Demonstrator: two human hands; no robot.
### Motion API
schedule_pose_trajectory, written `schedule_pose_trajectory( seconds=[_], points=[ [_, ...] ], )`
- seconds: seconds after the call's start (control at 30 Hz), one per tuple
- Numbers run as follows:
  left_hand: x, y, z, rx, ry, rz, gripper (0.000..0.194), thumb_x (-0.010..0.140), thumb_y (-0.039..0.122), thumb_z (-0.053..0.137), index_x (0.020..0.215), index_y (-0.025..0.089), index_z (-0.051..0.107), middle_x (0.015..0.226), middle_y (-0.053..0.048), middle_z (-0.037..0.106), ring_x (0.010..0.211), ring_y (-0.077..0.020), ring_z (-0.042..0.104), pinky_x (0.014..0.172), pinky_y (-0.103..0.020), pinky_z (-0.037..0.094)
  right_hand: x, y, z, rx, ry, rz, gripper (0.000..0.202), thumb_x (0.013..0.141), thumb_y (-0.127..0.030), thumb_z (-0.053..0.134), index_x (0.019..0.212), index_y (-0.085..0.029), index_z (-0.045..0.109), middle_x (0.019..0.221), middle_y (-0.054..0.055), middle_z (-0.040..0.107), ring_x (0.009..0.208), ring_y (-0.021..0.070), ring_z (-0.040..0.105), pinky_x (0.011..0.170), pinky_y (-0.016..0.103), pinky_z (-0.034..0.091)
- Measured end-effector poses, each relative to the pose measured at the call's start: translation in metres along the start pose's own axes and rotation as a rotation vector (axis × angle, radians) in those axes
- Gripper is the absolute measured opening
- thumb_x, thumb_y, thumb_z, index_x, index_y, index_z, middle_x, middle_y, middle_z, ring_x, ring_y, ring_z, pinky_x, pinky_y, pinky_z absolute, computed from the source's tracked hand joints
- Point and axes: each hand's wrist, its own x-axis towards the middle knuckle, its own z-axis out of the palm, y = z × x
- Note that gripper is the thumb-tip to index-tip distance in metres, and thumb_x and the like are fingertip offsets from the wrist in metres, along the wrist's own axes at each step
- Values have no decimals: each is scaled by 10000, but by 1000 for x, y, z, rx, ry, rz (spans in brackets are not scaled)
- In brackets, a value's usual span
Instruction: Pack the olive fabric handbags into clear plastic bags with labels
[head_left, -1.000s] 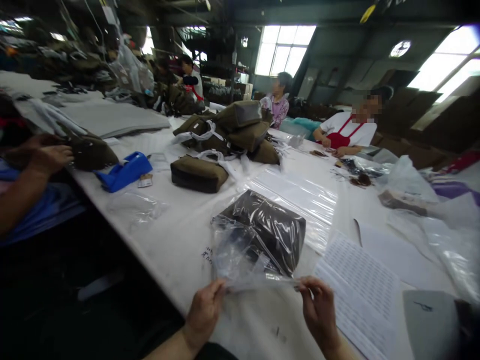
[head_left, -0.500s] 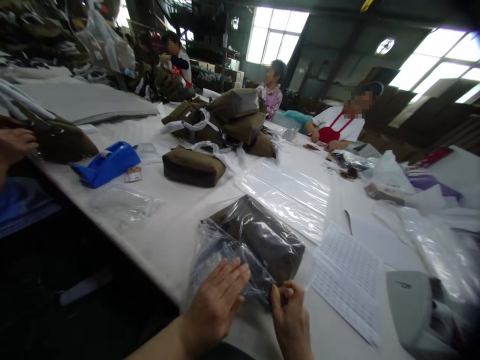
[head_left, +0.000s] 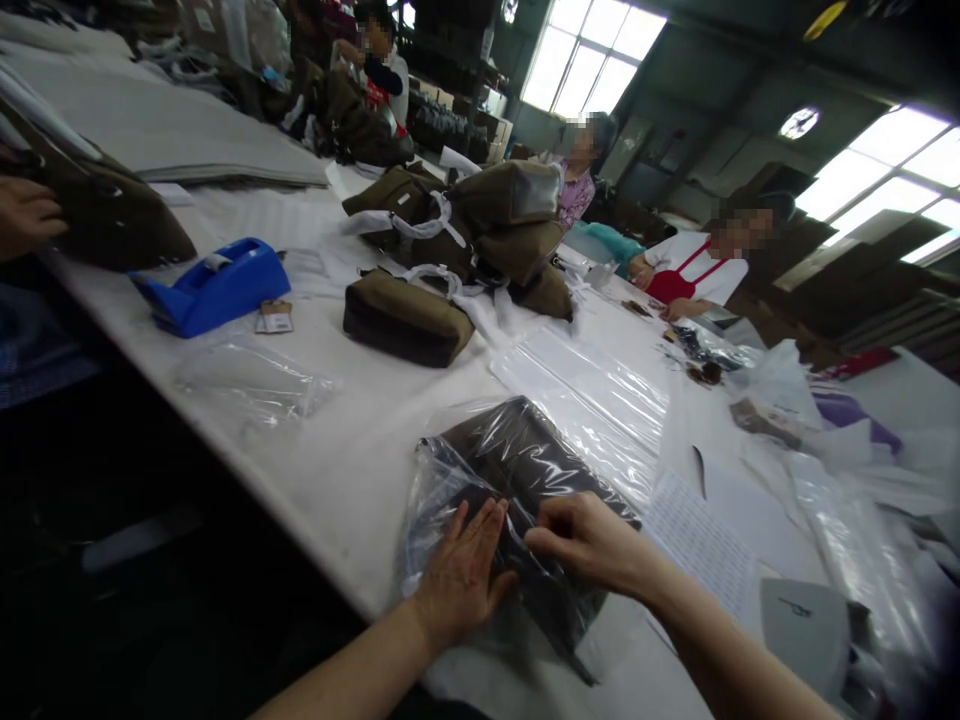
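Note:
A dark bag in clear plastic wrapping point(head_left: 517, 450) lies on the white table point(head_left: 330, 510) in front of me. My left hand point(head_left: 466, 570) rests on the folded plastic at its near left side, fingers stretched out. Over the middle of the package is my right hand point(head_left: 581, 540), its fingers curled and pinched at the plastic; whatever lies between the fingertips is too small to make out. Flat clear plastic bags point(head_left: 592, 400) lie just beyond the package, and a printed sheet point(head_left: 701, 540) is to its right.
Beyond are a pile of olive bags point(head_left: 510, 220), a single olive bag point(head_left: 409, 315) and a blue tape dispenser point(head_left: 217, 285). A co-worker's hand point(head_left: 30, 215) touches a bag at far left. A grey device point(head_left: 802, 635) stands at right. Other people are across the table.
My right hand has moved from the package's near right corner up onto its middle. My left hand stays flat on the plastic. The view has shifted somewhat.

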Motion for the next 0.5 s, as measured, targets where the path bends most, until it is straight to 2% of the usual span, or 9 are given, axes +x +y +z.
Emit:
schedule_pose_trajectory(
  seconds=[0.07, 0.13, 0.23, 0.3, 0.4, 0.47, 0.5],
  points=[
    [-1, 0, 2, -14, 1, -13, 774, 897, 359, 421, 1430, 51, -47, 1416, -171, 374, 1336, -284, 298, 1081, -530, 252, 31, -4, 7, -305, -61, 12, 311, 807, -404, 545, 586, -191, 595, 522, -12, 538, 497, 123, 502, 482, 235, 342],
    [-2, -2, 3, -5, -7, -14, 779, 894, 373, 419, 1428, 33, -34, 1422, -175, 362, 1341, -285, 287, 1085, -519, 248, 52, 0, 17, -540, -57, 85, 278, 760, -409, 593, 608, -182, 645, 573, 49, 606, 561, 188, 581, 521, 271, 399],
    [-2, -5, 4, 33, -37, 4, 703, 902, 414, 401, 1444, 115, 67, 1453, -134, 322, 1348, -275, 274, 1092, -508, 227, 68, 14, 17, -618, -19, 188, 295, 671, -466, 676, 666, -172, 676, 649, 114, 646, 667, 264, 628, 577, 323, 452],
    [0, -4, 5, 57, -70, 7, 626, 905, 432, 393, 1438, 199, 163, 1469, -98, 300, 1349, -266, 276, 1095, -504, 216, 70, 27, 3, -609, 0, 249, 384, 622, -561, 695, 687, -183, 675, 661, 112, 647, 700, 269, 633, 602, 328, 467],
    [3, -2, 3, 91, -95, 23, 591, 904, 445, 393, 1423, 216, 228, 1465, -96, 313, 1343, -265, 288, 1086, -498, 241, 63, 54, -25, -580, 54, 353, 468, 605, -643, 665, 705, -185, 661, 652, 97, 639, 691, 277, 634, 598, 347, 476],
    [1, -5, -5, 120, -51, 46, 585, 901, 432, 401, 1416, 194, 260, 1459, -107, 325, 1341, -288, 285, 1058, -493, 301, 48, 76, -37, -564, 127, 404, 486, 648, -634, 630, 831, -183, 653, 729, 94, 654, 722, 278, 637, 609, 360, 486],
    [-2, -10, -12, 132, 8, 58, 569, 903, 415, 398, 1410, 186, 280, 1452, -113, 337, 1336, -299, 290, 1037, -483, 339, 38, 87, -39, -528, 186, 409, 496, 678, -608, 616, 927, -180, 634, 808, 100, 662, 766, 274, 639, 635, 361, 495]
  ],
)
